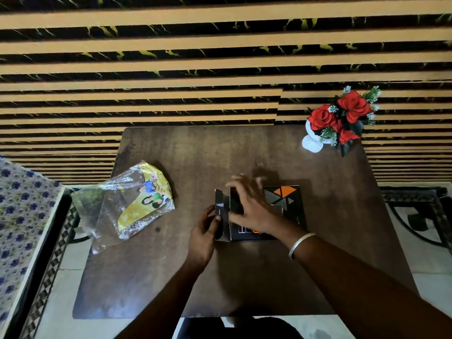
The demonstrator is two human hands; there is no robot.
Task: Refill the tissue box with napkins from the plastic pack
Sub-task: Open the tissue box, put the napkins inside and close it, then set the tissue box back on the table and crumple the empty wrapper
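A black tissue box (291, 206) with orange and grey triangles lies on the dark wooden table (220, 272), its left end flaps open. My left hand (204, 231) pinches the outer end flap (219, 211) at the box's left end. Over the open end, my right hand (249, 204) rests with fingers spread and blurred, touching an inner flap. The clear plastic pack (127, 204) with yellow printing lies crumpled at the table's left edge and looks empty. No napkins are visible; the inside of the box is hidden by my right hand.
A white vase of red artificial roses (340, 121) stands at the table's far right corner. A bed with a blue-flowered cover (19, 216) sits to the left. A striped black-and-tan wall rises behind the table.
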